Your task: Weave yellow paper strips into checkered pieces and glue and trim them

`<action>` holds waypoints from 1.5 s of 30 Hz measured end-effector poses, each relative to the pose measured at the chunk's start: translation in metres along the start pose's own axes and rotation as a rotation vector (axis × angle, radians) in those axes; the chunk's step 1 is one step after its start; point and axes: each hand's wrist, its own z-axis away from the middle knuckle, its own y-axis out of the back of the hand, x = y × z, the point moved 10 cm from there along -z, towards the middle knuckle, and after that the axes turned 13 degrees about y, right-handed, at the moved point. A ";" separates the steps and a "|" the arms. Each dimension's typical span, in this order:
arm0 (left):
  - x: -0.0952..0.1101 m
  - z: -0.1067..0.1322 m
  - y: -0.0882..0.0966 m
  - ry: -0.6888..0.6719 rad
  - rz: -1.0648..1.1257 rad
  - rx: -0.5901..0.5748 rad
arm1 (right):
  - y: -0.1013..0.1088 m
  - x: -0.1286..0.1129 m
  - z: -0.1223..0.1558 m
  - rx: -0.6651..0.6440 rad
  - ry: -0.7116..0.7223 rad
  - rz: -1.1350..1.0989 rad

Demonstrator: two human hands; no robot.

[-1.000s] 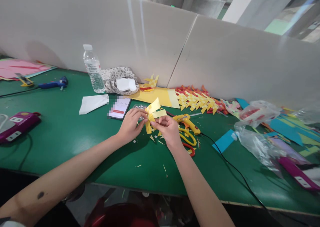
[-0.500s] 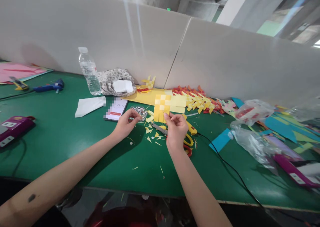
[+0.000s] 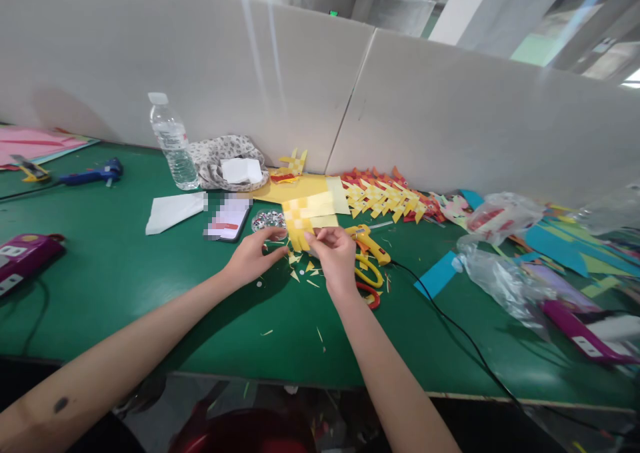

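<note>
My right hand [image 3: 336,258] pinches the lower right edge of a woven paper piece [image 3: 297,220], a yellow and pale-yellow checker with loose strips. My left hand [image 3: 256,256] is just left of it, thumb and fingers apart with a gap between them; I see nothing held there. Behind the left fingers lies a clear dish [image 3: 269,220] of small black-and-white bits. Scissors [image 3: 370,271] with yellow and red handles lie partly hidden by the right hand, close to a yellow glue gun [image 3: 373,244]. Yellow paper scraps [image 3: 295,275] are scattered below the woven piece.
Left of the hands are a phone [image 3: 229,216], white paper [image 3: 173,212], a water bottle [image 3: 173,143] and a patterned cloth [image 3: 205,163]. Folded paper strips [image 3: 385,198] lie along the grey partition [image 3: 425,106]. Right are a blue paper [image 3: 440,273], plastic bags [image 3: 493,283] and a black cord [image 3: 465,336].
The woven paper has tilted and moved slightly left and down with my right hand. My left hand has come closer to it, its thumb and fingers spreading apart.
</note>
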 end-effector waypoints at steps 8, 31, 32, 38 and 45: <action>-0.005 0.000 0.007 0.118 -0.063 0.045 | -0.024 0.002 0.008 -0.210 -0.068 0.033; -0.009 -0.004 0.025 0.128 -0.084 0.137 | 0.022 -0.016 -0.001 0.211 0.045 -0.013; -0.010 -0.004 0.025 0.141 -0.110 0.135 | 0.028 -0.019 -0.002 0.257 0.069 -0.008; -0.005 -0.004 0.024 0.095 -0.232 0.153 | 0.071 -0.031 0.002 0.578 0.219 0.012; 0.016 0.004 0.024 -0.090 -0.210 0.184 | 0.054 -0.024 -0.004 0.410 0.176 0.059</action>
